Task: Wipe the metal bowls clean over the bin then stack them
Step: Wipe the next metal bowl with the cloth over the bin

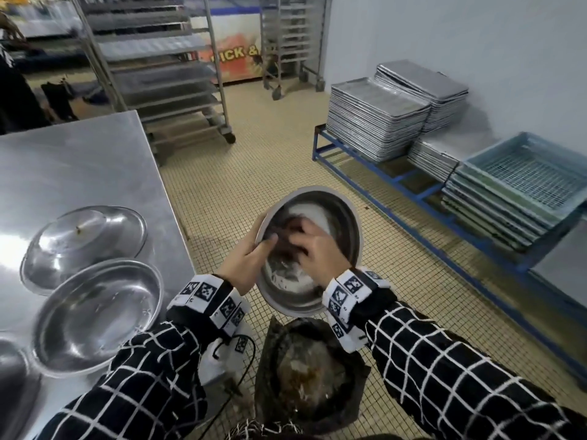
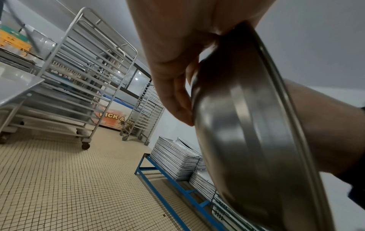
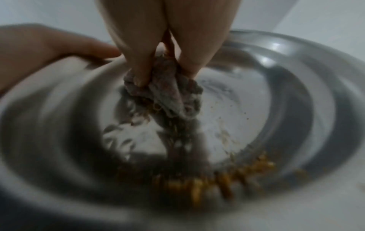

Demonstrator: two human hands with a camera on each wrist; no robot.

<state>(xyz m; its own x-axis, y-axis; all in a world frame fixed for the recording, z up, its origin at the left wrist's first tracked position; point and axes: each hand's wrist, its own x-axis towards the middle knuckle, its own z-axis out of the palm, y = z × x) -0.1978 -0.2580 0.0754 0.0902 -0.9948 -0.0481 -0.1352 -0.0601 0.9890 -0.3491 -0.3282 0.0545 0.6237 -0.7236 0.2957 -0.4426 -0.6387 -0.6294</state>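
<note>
I hold a metal bowl (image 1: 343,217) tilted toward me above the black-lined bin (image 1: 305,373). My left hand (image 1: 247,258) grips its left rim, thumb inside and fingers behind its outer wall (image 2: 247,125). My right hand (image 1: 311,249) is inside the bowl, pinching a dirty grey rag (image 3: 168,90) against the bottom. Yellowish food scraps (image 3: 227,179) lie along the lower inside wall (image 3: 59,140). On the steel table (image 1: 63,173) lie one bowl facing up (image 1: 95,315) and another turned upside down (image 1: 82,242).
The bin holds brown waste. A third bowl's edge (image 1: 9,369) shows at the far left. Stacks of baking trays (image 1: 374,122) and blue mesh crates (image 1: 524,182) sit on a low blue frame at right. Wheeled tray racks (image 1: 158,68) stand behind on the tiled floor.
</note>
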